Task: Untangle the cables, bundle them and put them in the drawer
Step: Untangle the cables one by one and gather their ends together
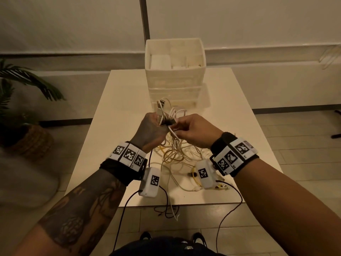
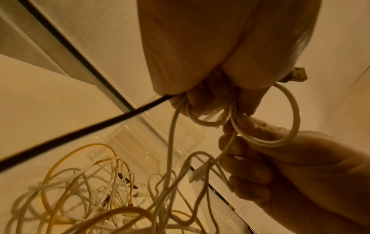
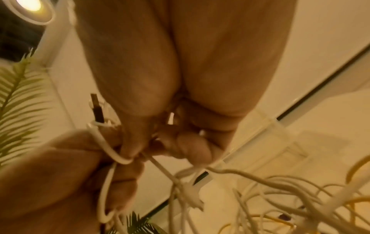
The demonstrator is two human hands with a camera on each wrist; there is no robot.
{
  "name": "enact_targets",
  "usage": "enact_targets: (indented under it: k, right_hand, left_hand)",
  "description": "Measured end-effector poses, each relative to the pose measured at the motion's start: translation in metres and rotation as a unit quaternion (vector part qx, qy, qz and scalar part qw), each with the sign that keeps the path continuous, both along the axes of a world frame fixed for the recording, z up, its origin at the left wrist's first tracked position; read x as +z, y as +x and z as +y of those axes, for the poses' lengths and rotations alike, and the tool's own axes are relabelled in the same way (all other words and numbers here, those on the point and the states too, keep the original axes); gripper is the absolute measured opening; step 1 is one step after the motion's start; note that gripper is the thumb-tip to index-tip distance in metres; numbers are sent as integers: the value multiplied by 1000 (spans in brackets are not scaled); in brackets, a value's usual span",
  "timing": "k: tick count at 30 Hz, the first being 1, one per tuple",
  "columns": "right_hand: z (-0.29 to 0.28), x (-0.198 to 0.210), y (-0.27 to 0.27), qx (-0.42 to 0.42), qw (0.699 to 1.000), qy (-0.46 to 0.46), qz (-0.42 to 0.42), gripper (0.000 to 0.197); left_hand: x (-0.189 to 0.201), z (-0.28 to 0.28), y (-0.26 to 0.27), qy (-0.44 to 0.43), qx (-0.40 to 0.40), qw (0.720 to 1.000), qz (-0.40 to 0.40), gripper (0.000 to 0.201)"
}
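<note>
Above the table, my left hand [image 1: 153, 126] grips a folded bunch of white cable [image 1: 163, 111] whose USB plug [image 1: 162, 102] sticks up past the knuckles. My right hand [image 1: 191, 129] pinches the same white cable [image 2: 266, 139] just beside it, around a dark band [image 1: 170, 122]. A tangle of white and yellow cables [image 1: 177, 154] hangs from both hands onto the table [image 1: 114, 137]. In the left wrist view the loops [image 2: 212, 121] pass through my curled fingers. The right wrist view shows the plug [image 3: 97, 110] and a cable loop [image 3: 112, 152]. A white drawer unit [image 1: 175, 78] stands behind.
An open white basket [image 1: 195, 43] with small boxes sits on top of the drawer unit. A potted palm [image 1: 24, 115] stands on the floor at the left. Black sensor leads [image 1: 166, 204] dangle over the table's near edge. Tiled floor surrounds the table.
</note>
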State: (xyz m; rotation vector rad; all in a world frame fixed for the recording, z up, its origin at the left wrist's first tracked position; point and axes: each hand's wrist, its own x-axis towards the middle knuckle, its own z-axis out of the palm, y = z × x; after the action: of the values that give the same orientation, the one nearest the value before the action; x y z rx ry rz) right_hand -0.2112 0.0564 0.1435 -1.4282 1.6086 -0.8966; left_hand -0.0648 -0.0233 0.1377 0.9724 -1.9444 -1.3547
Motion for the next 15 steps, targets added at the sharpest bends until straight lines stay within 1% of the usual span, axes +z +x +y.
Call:
enact_targets:
  k: [2, 4, 5, 6, 7, 8, 9, 10, 12, 15]
  right_hand:
    - [0, -3, 3, -39, 999, -31, 2, 15]
    - [2, -3, 2, -84, 994, -34, -63, 24]
    - [3, -2, 2, -84, 991, -26, -96, 30]
    - [4, -1, 2, -70, 991, -20, -109, 33]
    - [3, -1, 3, -52, 995, -18, -86, 34]
    - [3, -1, 4, -42, 998, -22, -40, 33]
    - [2, -2, 6, -42, 999, -29, 1, 33]
    - [0, -3, 8, -51, 998, -36, 22, 34]
    - [-2, -5, 8, -74, 996, -41, 17, 33]
    - [-2, -4, 4, -100, 994, -36, -30, 23]
  left_hand:
    - [-1, 0, 1, 32, 8, 999, 10, 19]
    - [-2, -1, 3, 73, 31, 997, 18, 27]
    - [-3, -3, 3, 87, 41, 995, 17, 31]
    - [-3, -2, 3, 94, 42, 995, 17, 31]
    - [-2, 0, 3, 96, 37, 994, 19, 30]
    - [1, 2, 2, 96, 32, 995, 23, 28]
    - [3, 4, 0, 96, 28, 995, 27, 27]
    - [4, 5, 0, 97, 27, 995, 28, 26]
    - [5, 2, -1, 90, 33, 995, 20, 24]
    - [6, -7, 5, 63, 50, 997, -6, 14]
